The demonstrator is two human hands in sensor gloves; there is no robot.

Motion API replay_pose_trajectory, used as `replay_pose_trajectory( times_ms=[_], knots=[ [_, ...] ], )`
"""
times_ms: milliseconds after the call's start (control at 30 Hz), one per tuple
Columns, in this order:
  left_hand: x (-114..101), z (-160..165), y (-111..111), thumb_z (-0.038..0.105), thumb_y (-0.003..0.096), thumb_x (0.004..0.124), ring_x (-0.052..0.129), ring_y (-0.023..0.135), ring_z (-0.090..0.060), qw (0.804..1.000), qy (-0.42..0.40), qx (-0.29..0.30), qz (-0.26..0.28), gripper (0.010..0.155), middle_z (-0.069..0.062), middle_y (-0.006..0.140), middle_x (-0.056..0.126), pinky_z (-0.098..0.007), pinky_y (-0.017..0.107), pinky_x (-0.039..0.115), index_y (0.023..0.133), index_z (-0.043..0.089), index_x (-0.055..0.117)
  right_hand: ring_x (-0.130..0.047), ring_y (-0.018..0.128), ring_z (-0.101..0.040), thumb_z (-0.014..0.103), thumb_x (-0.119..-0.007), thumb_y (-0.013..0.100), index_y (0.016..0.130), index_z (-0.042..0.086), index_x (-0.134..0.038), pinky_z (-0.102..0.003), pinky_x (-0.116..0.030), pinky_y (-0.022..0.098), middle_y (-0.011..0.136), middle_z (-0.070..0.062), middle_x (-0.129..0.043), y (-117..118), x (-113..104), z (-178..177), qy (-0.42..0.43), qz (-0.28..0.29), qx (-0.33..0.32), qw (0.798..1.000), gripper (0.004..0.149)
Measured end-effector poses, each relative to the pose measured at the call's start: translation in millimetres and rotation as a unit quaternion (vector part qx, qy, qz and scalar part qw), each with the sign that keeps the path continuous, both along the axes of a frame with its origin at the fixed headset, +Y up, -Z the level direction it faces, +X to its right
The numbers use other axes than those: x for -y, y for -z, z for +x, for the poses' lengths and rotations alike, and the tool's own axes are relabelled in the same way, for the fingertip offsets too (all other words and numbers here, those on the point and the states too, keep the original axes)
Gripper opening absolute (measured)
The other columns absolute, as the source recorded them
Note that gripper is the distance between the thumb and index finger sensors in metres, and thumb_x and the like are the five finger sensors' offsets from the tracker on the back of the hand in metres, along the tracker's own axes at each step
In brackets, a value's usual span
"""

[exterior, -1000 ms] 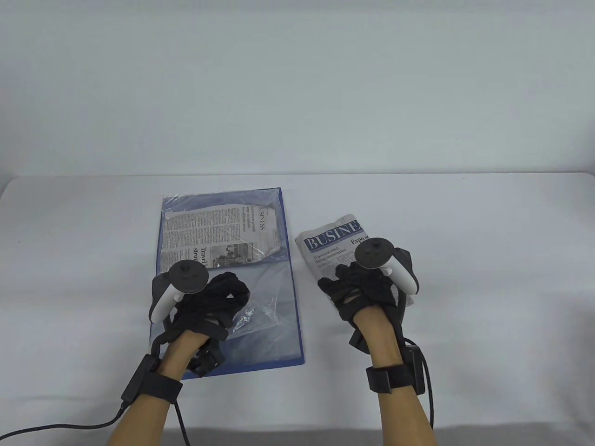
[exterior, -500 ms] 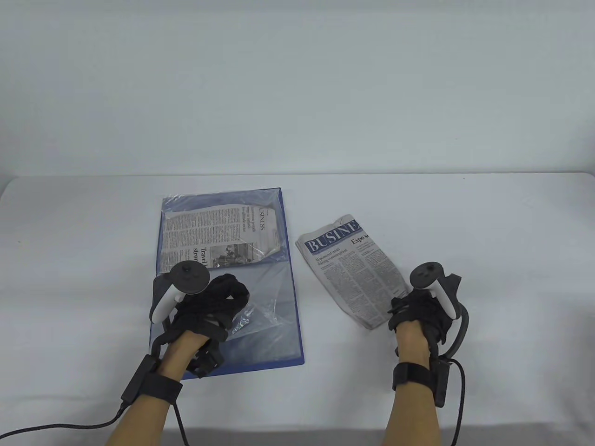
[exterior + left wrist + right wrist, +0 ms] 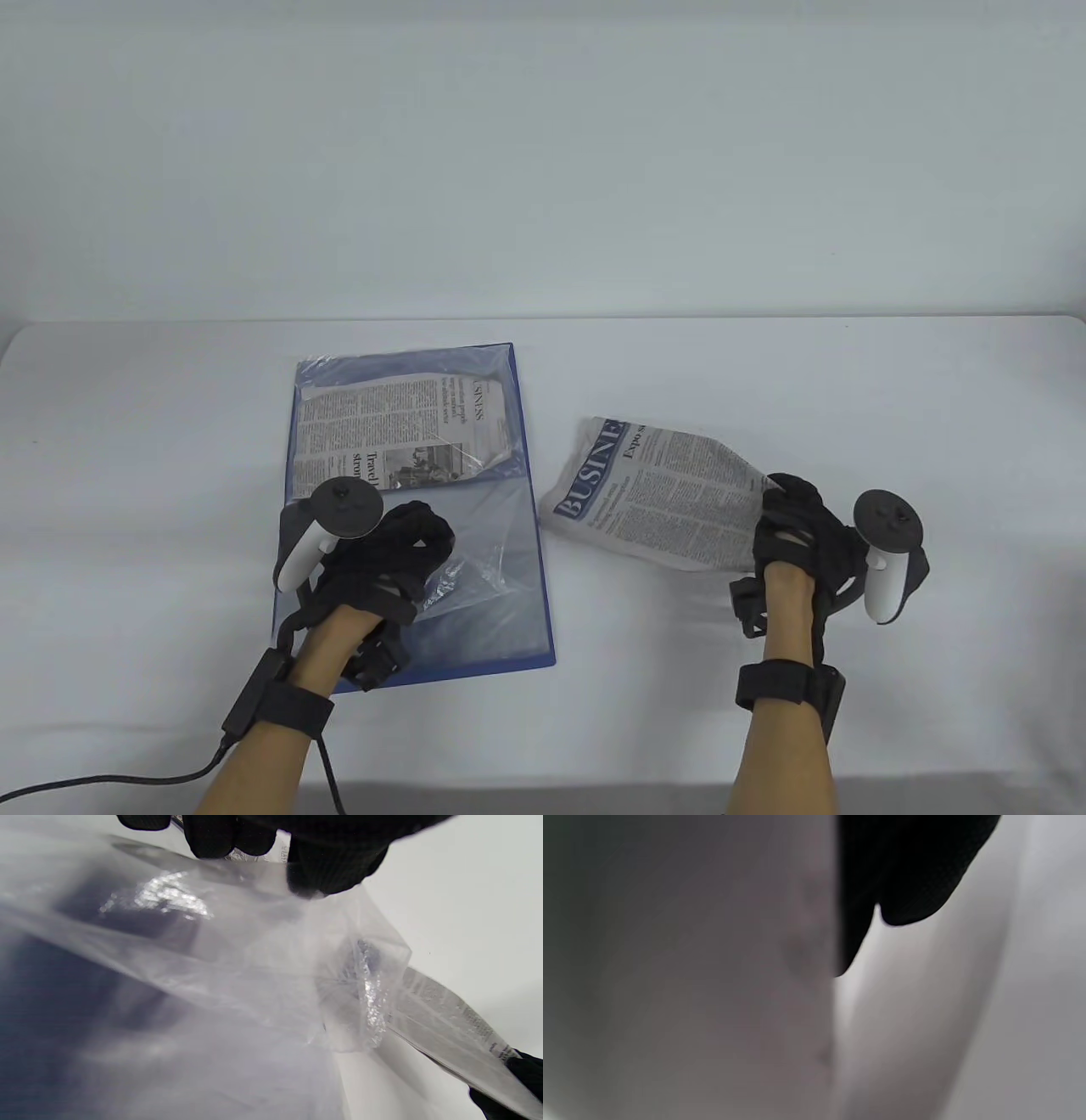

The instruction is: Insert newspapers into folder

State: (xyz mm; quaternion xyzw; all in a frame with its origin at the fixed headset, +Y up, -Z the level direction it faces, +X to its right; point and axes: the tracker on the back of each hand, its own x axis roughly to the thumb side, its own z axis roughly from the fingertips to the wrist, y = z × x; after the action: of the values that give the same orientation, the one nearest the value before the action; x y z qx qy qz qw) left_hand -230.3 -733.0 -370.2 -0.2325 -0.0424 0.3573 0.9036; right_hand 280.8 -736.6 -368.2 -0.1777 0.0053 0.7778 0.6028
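Observation:
A blue folder (image 3: pixel 526 543) with a clear plastic sleeve lies left of centre on the table. One folded newspaper (image 3: pixel 399 429) sits inside its far half. My left hand (image 3: pixel 399 552) pinches the clear sleeve (image 3: pixel 263 984) near its open edge and holds it raised. My right hand (image 3: pixel 793 531) grips the right end of a second folded newspaper (image 3: pixel 653 497) headed BUSINESS, lifting that end while its left end points at the folder. The right wrist view is blurred, showing only a glove fingertip (image 3: pixel 916 870) against grey paper.
The white table (image 3: pixel 933 424) reaches to a pale wall behind. A black cable (image 3: pixel 102 777) trails from my left wrist along the table's front edge at lower left.
My right hand slid from on top of the second newspaper to its right end, gripped it, and turned and lifted it so it now points toward the folder. My left hand stayed put.

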Motion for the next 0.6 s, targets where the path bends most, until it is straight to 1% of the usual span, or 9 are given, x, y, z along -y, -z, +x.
replay_pose_trajectory(
  times_ms=[67, 133, 167, 300, 367, 433, 600],
  knots=[
    [0, -1, 0, 0.045, 0.0625, 0.07, 0.046, 0.12, -0.032, 1.0, -0.005, -0.004, 0.003, 0.039, 0.0, 0.13, 0.036, -0.061, 0.092, 0.039, 0.101, 0.039, 0.067, -0.105, 0.04, -0.018, 0.017, -0.074, 0.058, 0.098, 0.006, -0.067, -0.042, -0.085, 0.044, 0.074, -0.02, -0.086, -1, -11, 2, 0.002, -0.004, -0.013, 1.0, 0.042],
    [-1, -2, 0, 0.045, 0.0626, 0.07, 0.046, 0.12, -0.032, 1.0, -0.012, -0.007, 0.003, 0.039, 0.0, 0.13, 0.036, -0.061, 0.091, 0.04, 0.101, 0.039, 0.067, -0.106, 0.038, -0.017, 0.016, -0.074, 0.058, 0.099, 0.005, -0.068, -0.041, -0.085, 0.043, 0.074, -0.02, -0.087, -2, -15, 0, 0.005, -0.016, -0.036, 0.999, 0.043],
    [-1, -2, 0, 0.045, 0.0625, 0.07, 0.046, 0.12, -0.032, 1.0, -0.013, -0.008, 0.004, 0.039, 0.0, 0.13, 0.036, -0.061, 0.091, 0.039, 0.101, 0.039, 0.067, -0.106, 0.038, -0.017, 0.016, -0.074, 0.058, 0.098, 0.005, -0.068, -0.04, -0.086, 0.043, 0.074, -0.02, -0.086, -2, -15, -2, 0.011, -0.021, -0.035, 0.999, 0.043],
    [-1, -3, 0, 0.045, 0.0626, 0.07, 0.046, 0.12, -0.032, 1.0, -0.011, -0.008, 0.006, 0.039, 0.0, 0.129, 0.037, -0.061, 0.092, 0.04, 0.101, 0.039, 0.067, -0.106, 0.037, -0.016, 0.016, -0.074, 0.058, 0.098, 0.003, -0.067, -0.04, -0.086, 0.042, 0.074, -0.021, -0.086, 3, -5, -15, 0.027, -0.045, -0.06, 0.997, 0.043],
    [-1, -3, 1, 0.045, 0.0626, 0.07, 0.046, 0.12, -0.032, 1.0, -0.01, -0.007, 0.008, 0.039, 0.0, 0.129, 0.037, -0.061, 0.091, 0.04, 0.101, 0.039, 0.067, -0.106, 0.037, -0.016, 0.016, -0.074, 0.058, 0.098, 0.002, -0.067, -0.039, -0.086, 0.041, 0.073, -0.021, -0.086, 5, 2, -25, 0.041, -0.068, -0.069, 0.994, 0.043],
    [-1, -3, 1, 0.045, 0.0627, 0.07, 0.046, 0.12, -0.031, 1.0, -0.011, -0.008, 0.011, 0.039, 0.0, 0.129, 0.037, -0.061, 0.092, 0.04, 0.101, 0.039, 0.067, -0.106, 0.036, -0.016, 0.016, -0.074, 0.058, 0.098, 0.001, -0.067, -0.039, -0.087, 0.041, 0.073, -0.022, -0.086, 7, 5, -33, 0.029, -0.095, -0.078, 0.992, 0.043],
    [-1, -3, 1, 0.045, 0.0626, 0.07, 0.046, 0.12, -0.032, 1.0, -0.008, -0.005, 0.013, 0.039, 0.0, 0.129, 0.037, -0.061, 0.092, 0.04, 0.101, 0.039, 0.067, -0.107, 0.035, -0.015, 0.016, -0.074, 0.058, 0.098, 0.0, -0.066, -0.038, -0.087, 0.04, 0.072, -0.022, -0.087, 5, 10, -37, 0.035, -0.145, -0.086, 0.985, 0.044]
  ],
)
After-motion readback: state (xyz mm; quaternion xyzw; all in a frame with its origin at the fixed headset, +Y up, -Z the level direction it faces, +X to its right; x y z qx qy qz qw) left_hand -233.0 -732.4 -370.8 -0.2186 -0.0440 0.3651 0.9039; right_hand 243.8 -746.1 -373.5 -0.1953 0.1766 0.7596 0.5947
